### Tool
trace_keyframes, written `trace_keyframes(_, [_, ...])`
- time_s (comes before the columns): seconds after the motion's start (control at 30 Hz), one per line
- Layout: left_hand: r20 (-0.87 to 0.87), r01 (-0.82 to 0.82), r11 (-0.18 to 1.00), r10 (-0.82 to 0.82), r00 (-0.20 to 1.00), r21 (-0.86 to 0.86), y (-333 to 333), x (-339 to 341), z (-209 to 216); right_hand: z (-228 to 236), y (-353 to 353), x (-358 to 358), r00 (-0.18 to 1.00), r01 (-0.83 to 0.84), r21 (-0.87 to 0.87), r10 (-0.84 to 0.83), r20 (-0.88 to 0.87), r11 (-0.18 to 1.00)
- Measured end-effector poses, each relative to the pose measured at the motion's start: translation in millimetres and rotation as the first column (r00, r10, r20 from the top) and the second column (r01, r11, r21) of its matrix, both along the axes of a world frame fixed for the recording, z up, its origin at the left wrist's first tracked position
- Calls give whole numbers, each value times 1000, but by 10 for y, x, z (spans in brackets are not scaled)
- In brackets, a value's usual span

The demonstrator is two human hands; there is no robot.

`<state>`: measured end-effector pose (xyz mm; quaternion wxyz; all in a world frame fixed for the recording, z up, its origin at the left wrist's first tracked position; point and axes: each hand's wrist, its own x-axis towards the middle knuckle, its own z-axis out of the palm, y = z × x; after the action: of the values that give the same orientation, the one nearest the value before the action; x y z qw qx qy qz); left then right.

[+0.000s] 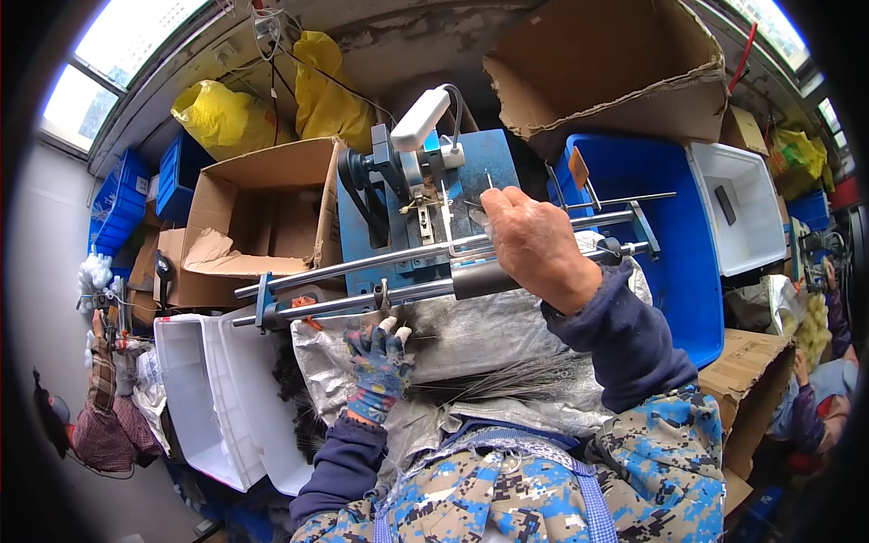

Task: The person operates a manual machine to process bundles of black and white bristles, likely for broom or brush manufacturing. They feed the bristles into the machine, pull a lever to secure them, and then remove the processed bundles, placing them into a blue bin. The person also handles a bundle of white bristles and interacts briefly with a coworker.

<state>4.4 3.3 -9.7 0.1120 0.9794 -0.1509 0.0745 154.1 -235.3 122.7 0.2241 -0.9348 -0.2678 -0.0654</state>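
Note:
My right hand (536,242), bare, is closed in a fist above the right part of a blue bench machine (493,163). A thin metal pin stands just beyond its knuckles; what the fingers hold is hidden. My left hand (377,364) wears a patterned glove with white fingertips. Its fingers stretch toward the front metal rail (416,290), apart from each other, and nothing shows between them. A dark blurred patch lies beside that hand. Over my lap is a silvery sheet (484,335), and a bundle of thin metal wires (529,376) rests on it.
Left of the machine are an open cardboard box (272,167) and white plastic bins (195,389). At the right stand a blue bin (701,271), a white tray (747,213) and another carton (742,371). Other people (104,421) work at both sides.

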Motion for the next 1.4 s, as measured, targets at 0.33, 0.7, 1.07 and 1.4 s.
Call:
trace_keyframes(0.33, [91,-66,986,81,993,-153,182,31,-126,-602,333,701,988,145,-352,-118,97,925])
trace_keyframes(0.7, [39,-166,971,175,984,-175,234,-27,58,-668,336,709,983,108,-335,-51,174,936])
trace_keyframes(1.07, [-49,-153,951,145,988,-270,154,-115,570,-663,349,705,989,128,-342,-94,113,931])
trace_keyframes(1.4, [-356,-315,786,130,925,-531,-51,-162,670,-726,346,749,994,83,-293,-60,88,953])
